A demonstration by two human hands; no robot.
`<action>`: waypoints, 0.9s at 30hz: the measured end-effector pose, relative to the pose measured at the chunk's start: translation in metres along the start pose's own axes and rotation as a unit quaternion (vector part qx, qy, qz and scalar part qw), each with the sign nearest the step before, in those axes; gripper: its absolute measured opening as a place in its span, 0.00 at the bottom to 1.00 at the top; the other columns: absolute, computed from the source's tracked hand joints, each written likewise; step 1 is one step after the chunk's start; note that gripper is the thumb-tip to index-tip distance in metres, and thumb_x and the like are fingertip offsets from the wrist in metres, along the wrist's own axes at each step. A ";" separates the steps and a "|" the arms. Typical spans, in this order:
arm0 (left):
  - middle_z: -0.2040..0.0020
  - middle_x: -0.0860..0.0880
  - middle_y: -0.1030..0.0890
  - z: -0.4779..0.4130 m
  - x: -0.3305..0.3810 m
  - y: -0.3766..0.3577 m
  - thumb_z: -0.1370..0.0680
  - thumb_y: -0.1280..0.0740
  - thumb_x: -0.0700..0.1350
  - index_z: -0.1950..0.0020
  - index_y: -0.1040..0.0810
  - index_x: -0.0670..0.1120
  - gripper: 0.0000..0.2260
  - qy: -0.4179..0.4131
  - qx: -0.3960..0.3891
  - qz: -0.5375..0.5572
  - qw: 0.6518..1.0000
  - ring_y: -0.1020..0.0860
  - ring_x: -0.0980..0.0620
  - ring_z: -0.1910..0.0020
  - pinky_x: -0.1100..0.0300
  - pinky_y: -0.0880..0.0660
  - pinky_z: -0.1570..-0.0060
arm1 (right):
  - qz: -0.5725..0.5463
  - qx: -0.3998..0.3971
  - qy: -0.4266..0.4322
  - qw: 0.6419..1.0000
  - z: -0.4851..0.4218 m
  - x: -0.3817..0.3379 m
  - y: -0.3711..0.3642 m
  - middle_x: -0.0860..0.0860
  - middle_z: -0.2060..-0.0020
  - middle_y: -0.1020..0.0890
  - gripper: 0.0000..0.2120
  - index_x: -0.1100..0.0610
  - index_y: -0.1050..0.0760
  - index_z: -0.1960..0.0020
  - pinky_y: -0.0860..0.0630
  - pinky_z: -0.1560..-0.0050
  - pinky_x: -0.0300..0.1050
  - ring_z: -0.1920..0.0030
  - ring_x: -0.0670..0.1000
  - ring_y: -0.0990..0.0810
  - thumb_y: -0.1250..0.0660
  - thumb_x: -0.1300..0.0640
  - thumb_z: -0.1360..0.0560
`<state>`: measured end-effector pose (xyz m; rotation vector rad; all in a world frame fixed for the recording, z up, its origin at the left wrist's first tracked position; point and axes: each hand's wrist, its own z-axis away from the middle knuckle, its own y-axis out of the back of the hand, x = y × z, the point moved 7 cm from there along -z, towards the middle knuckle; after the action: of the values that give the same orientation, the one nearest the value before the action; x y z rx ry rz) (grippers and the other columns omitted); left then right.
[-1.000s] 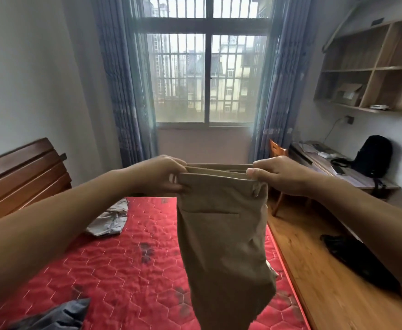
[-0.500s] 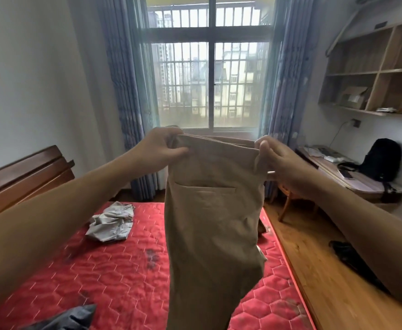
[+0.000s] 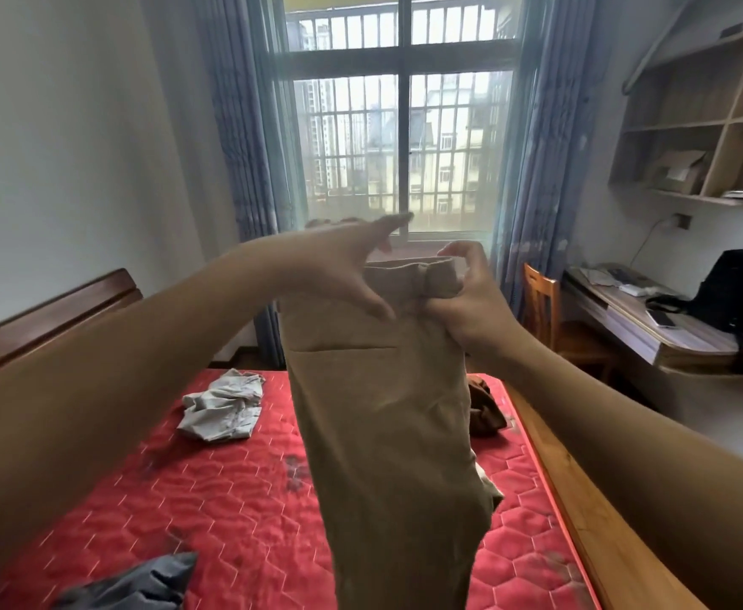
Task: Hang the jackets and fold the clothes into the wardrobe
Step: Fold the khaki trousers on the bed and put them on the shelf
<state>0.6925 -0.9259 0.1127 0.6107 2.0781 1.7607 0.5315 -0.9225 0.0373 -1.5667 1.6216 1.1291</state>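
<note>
Khaki trousers (image 3: 387, 433), one pair, hang upright in the air above the foot of the bed (image 3: 237, 499). The waistband is at the top and the legs drop straight down together out of view. The right hand (image 3: 466, 301) pinches the waistband's right corner, thumb in front and index finger curled over the top edge. The left hand (image 3: 334, 266) is spread wide, fingers straight and pointing toward the window, with only its thumb lying across the fabric below the band. Both arms reach forward, nearly straight. Three other garments lie on the red mattress: a crumpled pale one (image 3: 222, 411), a brown one (image 3: 488, 411) just behind the trousers, and a dark grey one (image 3: 136, 583) nearest me.
</note>
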 end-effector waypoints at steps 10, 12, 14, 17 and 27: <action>0.58 0.50 0.18 -0.025 0.035 -0.021 0.25 0.34 0.49 0.52 0.20 0.47 0.07 -0.073 0.043 0.105 0.991 0.19 0.51 0.57 0.45 0.21 0.55 | 0.186 -0.192 -0.168 0.949 0.049 0.131 0.047 0.52 0.54 0.13 0.13 0.57 0.16 0.48 0.17 0.49 0.60 0.52 0.51 0.14 0.25 0.64 0.32; 0.58 0.48 0.18 -0.029 0.034 -0.012 0.25 0.34 0.48 0.53 0.20 0.46 0.07 -0.063 0.057 0.094 0.992 0.19 0.49 0.57 0.44 0.22 0.55 | 0.237 -0.192 -0.231 0.924 0.071 0.181 0.077 0.52 0.59 0.13 0.07 0.57 0.15 0.57 0.16 0.52 0.55 0.58 0.47 0.15 0.29 0.66 0.29; 0.58 0.46 0.19 -0.035 0.031 -0.003 0.23 0.33 0.43 0.54 0.21 0.42 0.05 -0.052 0.073 0.085 0.992 0.20 0.47 0.57 0.44 0.22 0.56 | 0.210 -0.169 -0.290 0.918 0.090 0.207 0.100 0.52 0.59 0.14 0.12 0.57 0.15 0.58 0.16 0.57 0.48 0.60 0.47 0.15 0.34 0.70 0.25; 0.59 0.46 0.19 -0.041 0.033 0.001 0.23 0.32 0.40 0.54 0.21 0.42 0.02 -0.047 0.074 0.069 0.994 0.20 0.47 0.58 0.44 0.22 0.57 | 0.208 -0.100 -0.310 0.922 0.097 0.232 0.129 0.50 0.64 0.17 0.03 0.57 0.18 0.55 0.20 0.62 0.48 0.62 0.50 0.20 0.30 0.61 0.23; 0.64 0.51 0.23 -0.045 0.064 0.010 0.25 0.32 0.38 0.60 0.23 0.48 0.06 0.002 0.091 0.052 0.995 0.24 0.55 0.64 0.62 0.32 0.66 | -0.263 0.057 -0.323 0.907 0.077 0.235 0.111 0.52 0.61 0.17 0.16 0.62 0.23 0.36 0.22 0.66 0.43 0.65 0.49 0.19 0.35 0.52 0.18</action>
<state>0.6159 -0.9286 0.1311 0.7792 2.2638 1.6374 0.3851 -0.9709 -0.1854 -1.2489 0.7490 1.0638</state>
